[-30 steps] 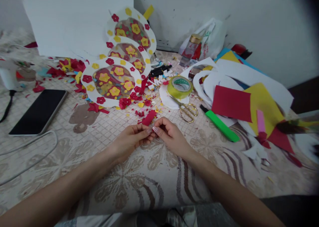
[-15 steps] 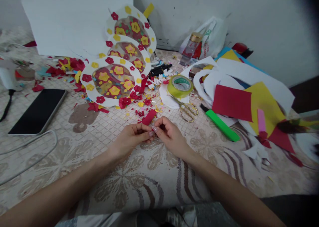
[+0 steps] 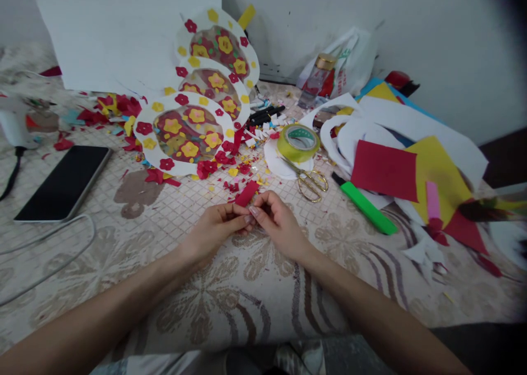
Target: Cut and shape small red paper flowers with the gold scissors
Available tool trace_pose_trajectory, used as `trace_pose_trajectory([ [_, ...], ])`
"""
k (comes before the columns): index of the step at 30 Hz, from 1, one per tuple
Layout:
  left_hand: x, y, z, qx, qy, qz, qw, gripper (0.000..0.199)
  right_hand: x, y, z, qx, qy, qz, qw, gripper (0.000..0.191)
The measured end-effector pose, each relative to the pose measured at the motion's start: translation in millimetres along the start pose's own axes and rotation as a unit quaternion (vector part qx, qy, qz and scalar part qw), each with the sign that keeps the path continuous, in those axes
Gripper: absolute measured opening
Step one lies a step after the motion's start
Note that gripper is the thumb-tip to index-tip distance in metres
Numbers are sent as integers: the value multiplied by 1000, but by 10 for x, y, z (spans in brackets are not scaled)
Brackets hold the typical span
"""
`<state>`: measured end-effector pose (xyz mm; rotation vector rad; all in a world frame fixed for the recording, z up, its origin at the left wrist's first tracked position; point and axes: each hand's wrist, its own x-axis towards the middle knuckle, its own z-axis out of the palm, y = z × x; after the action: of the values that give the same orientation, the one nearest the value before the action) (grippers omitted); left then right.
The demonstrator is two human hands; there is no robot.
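My left hand [image 3: 224, 223] and my right hand [image 3: 275, 219] meet above the patterned tablecloth, thumbs and forefingers pinched together. Whatever lies between the fingertips is too small and too covered to make out. Just behind the fingers lies a red paper strip [image 3: 247, 193]. Beyond it, small red and yellow paper scraps [image 3: 233, 187] are scattered. Gold-handled scissors [image 3: 309, 182] rest to the right, their blades beside a roll of yellow tape [image 3: 298, 143]. Farther right lies a green cutter or marker [image 3: 368, 207] with a black end.
Three white paper rings with red and yellow flowers [image 3: 185, 169] lean behind my hands. A black phone [image 3: 63, 184] and white cable [image 3: 91, 228] lie left. Red paper [image 3: 384, 171], yellow paper [image 3: 438, 166] and white sheets are piled right. A clear bottle [image 3: 315, 84] stands at the back.
My right fingertips have shifted slightly left and up, closer against the left ones. Otherwise only a small drift of the camera shows.
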<state>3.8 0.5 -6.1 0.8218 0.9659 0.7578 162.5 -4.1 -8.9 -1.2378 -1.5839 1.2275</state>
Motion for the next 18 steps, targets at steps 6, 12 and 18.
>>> trace_pose_trajectory([
  [6, -26, 47, 29, -44, -3, -16, 999, 15, 19, -46, -45, 102, -24, 31, 994, 18],
  [12, -5, -1, -3, 22, -7, -3, 1000, 14, -2, -21, -12, 68, 8, 24, 997, 17],
  [18, -17, 37, 5, 3, -1, -8, 1000, 14, 16, -30, -30, 123, -17, 47, 991, 20],
])
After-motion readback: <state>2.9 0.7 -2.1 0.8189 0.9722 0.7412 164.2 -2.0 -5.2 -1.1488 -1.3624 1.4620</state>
